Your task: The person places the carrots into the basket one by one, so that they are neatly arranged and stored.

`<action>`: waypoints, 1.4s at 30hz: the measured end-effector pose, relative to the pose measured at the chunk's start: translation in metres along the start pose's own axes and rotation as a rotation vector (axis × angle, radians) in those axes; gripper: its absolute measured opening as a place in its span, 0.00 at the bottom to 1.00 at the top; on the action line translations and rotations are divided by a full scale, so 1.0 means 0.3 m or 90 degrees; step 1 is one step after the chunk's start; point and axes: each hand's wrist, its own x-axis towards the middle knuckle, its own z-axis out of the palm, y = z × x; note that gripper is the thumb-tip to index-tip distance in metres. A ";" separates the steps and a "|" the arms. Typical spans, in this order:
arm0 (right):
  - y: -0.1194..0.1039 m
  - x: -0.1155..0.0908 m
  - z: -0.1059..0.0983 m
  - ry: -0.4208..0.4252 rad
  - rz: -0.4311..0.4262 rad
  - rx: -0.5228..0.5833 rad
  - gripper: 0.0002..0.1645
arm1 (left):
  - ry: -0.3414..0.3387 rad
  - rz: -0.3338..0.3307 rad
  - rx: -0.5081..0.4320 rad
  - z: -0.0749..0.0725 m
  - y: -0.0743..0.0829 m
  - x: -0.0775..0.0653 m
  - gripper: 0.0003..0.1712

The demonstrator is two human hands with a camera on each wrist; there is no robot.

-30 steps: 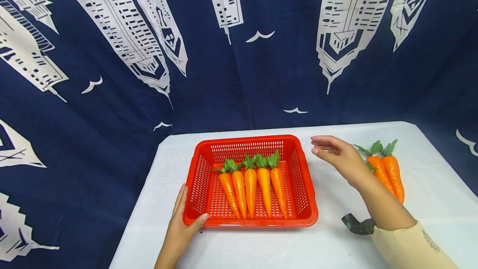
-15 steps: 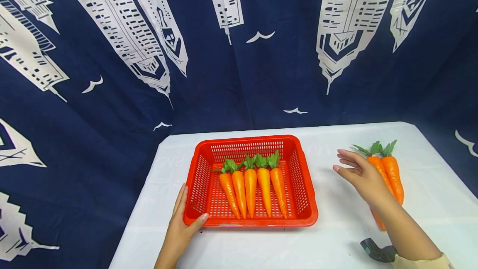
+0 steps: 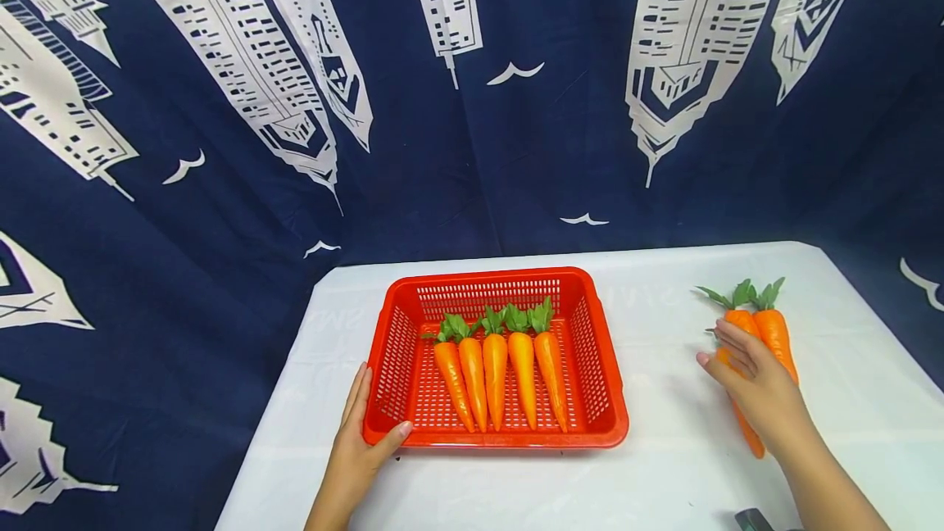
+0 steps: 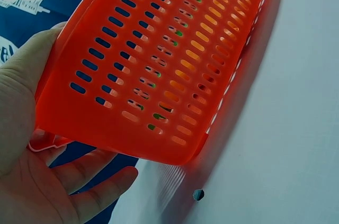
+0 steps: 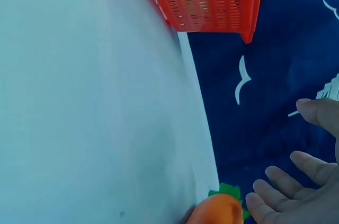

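A red slotted plastic basket [image 3: 509,439] stands mid-table, with several orange carrots [image 3: 521,375] laid side by side in it, green tops toward the back. My left hand [image 3: 356,453] holds its front left corner. In the left wrist view the thumb [image 4: 33,49] hooks over the red rim while the fingers lie outside. Over at the right, three more carrots [image 3: 776,338] lie close together. Above the nearest carrot [image 3: 750,435], partly covering it, is my right hand [image 3: 760,388], fingers loosely bent, holding nothing. The right wrist view catches a carrot [image 5: 216,211] beside the fingertips.
A white cloth [image 3: 664,465] covers the table. Behind it hangs a dark blue curtain [image 3: 516,162] printed with white buildings and birds. Part of a dark wrist device [image 3: 752,519] shows at the bottom right.
My right hand has moved away from the basket's right side, rightward and toward me, to the loose carrots. The left hand, basket and carrots have stayed put.
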 end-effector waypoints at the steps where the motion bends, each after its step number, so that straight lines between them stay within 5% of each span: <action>1: 0.003 -0.005 0.000 0.003 0.014 0.002 0.53 | -0.001 -0.001 -0.001 -0.001 0.002 -0.001 0.60; 22: 0.099 -0.017 -0.014 0.031 0.107 0.018 0.53 | 0.001 0.002 0.007 0.000 0.003 0.001 0.60; 42: 0.104 0.020 0.035 0.010 0.050 -0.087 0.51 | 0.002 0.011 -0.009 0.000 0.004 -0.004 0.59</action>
